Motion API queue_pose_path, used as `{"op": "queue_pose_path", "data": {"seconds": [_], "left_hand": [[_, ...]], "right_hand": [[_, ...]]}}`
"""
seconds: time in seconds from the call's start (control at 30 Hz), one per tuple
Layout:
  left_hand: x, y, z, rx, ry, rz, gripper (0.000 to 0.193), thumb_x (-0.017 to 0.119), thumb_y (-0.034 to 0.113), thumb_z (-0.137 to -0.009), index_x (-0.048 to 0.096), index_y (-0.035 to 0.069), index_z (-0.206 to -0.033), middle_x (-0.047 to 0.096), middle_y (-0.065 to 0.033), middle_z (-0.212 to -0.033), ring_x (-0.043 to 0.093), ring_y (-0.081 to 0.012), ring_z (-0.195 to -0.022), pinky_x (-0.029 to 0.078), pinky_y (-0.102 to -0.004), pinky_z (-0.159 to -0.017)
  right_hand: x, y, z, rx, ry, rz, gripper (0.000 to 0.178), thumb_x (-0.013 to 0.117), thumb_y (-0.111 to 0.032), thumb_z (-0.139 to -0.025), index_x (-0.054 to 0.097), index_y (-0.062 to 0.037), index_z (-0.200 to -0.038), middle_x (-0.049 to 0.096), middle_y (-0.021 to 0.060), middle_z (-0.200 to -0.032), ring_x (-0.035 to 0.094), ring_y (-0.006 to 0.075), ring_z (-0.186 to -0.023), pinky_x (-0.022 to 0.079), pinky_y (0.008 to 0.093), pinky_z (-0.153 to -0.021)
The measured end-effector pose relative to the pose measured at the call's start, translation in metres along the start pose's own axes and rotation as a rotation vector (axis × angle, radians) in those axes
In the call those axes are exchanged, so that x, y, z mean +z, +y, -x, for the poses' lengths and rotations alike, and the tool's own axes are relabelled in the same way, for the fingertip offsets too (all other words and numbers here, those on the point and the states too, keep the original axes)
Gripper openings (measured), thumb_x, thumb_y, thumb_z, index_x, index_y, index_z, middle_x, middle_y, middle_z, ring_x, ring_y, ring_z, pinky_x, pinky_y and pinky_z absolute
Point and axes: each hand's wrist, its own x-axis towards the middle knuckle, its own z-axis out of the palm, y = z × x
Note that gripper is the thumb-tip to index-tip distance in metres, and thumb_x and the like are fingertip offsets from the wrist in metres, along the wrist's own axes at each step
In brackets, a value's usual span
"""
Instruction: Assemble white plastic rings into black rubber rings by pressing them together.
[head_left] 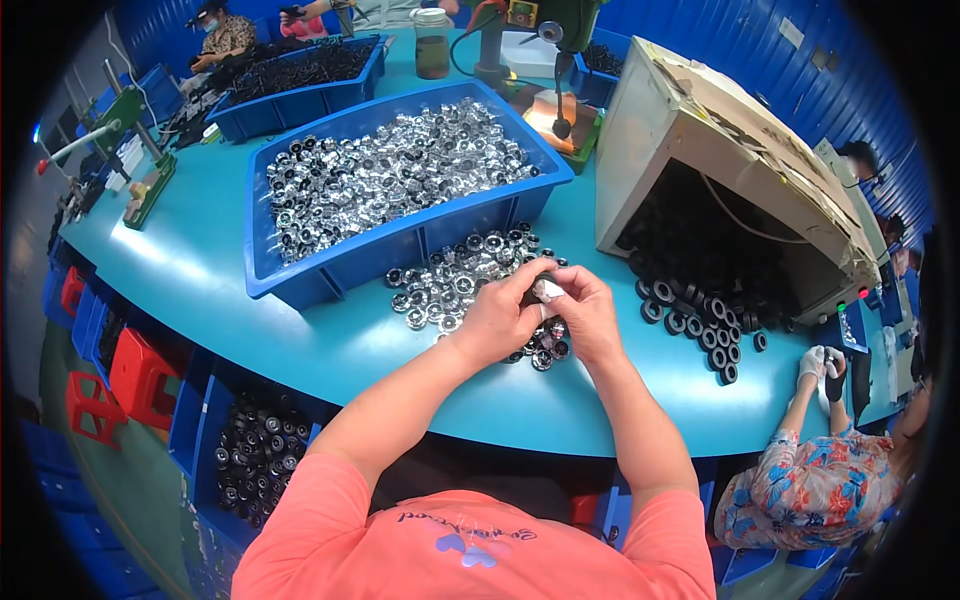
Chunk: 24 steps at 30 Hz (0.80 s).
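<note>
My left hand and my right hand meet over the table's front part. Between their fingers is a small dark round part, mostly covered by the fingers. A patch of white shows by the thumbs; I cannot tell whether it belongs to the part or wraps a finger. Both hands are closed around the piece. Just beyond and beneath them spreads a loose pile of clear and silver round parts with dark centres. Right of my right hand, black rings spill out of a box-like housing.
A large blue bin of the same shiny parts stands behind the pile. The pale open-fronted housing is at right, a green press behind. Below the table's left edge sits a bin of black round parts. A gloved co-worker works at right.
</note>
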Motion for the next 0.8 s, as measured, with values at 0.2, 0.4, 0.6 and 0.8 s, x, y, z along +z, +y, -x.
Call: {"op": "queue_pose_path", "data": {"seconds": [0.2,0.4,0.6,0.8], "left_hand": [[0.000,0.000,0.001,0.097,0.052,-0.111,0.053,0.078,0.005,-0.084,0.059,0.007,-0.133,0.074,-0.0188,-0.105,0.076,-0.0353,-0.089,0.062,-0.0406,-0.075],[-0.002,0.002,0.002,0.104,0.038,-0.112,0.053,0.084,0.011,-0.083,0.061,0.007,-0.131,0.074,-0.0138,-0.101,0.075,-0.0265,-0.082,0.060,-0.0353,-0.071],[-0.005,0.008,-0.003,0.150,0.094,-0.046,0.042,0.084,0.016,-0.083,0.065,0.006,-0.119,0.072,-0.0124,-0.093,0.071,-0.0237,-0.075,0.057,-0.0345,-0.067],[-0.018,0.018,0.004,-0.017,0.138,0.007,0.037,0.085,0.015,-0.084,0.066,0.004,-0.115,0.068,-0.0065,-0.090,0.066,-0.0141,-0.077,0.055,-0.0287,-0.069]], "right_hand": [[-0.001,-0.002,-0.001,0.048,0.016,0.026,0.020,0.075,-0.001,-0.088,0.071,-0.0002,-0.108,0.074,0.0046,-0.093,0.068,0.0099,-0.083,0.055,0.0253,-0.074],[-0.014,-0.010,-0.003,0.164,-0.121,-0.126,0.019,0.071,-0.012,-0.097,0.071,0.0011,-0.110,0.074,0.0050,-0.096,0.070,0.0118,-0.084,0.057,0.0261,-0.075],[-0.009,-0.022,0.000,0.194,-0.133,-0.201,0.029,0.059,-0.018,-0.103,0.069,0.0019,-0.122,0.074,0.0095,-0.106,0.072,0.0157,-0.089,0.059,0.0288,-0.076],[-0.059,-0.033,-0.015,-0.159,0.098,0.362,0.020,0.068,-0.016,-0.099,0.076,-0.0009,-0.108,0.072,0.0013,-0.088,0.064,0.0085,-0.076,0.052,0.0244,-0.068]]}}
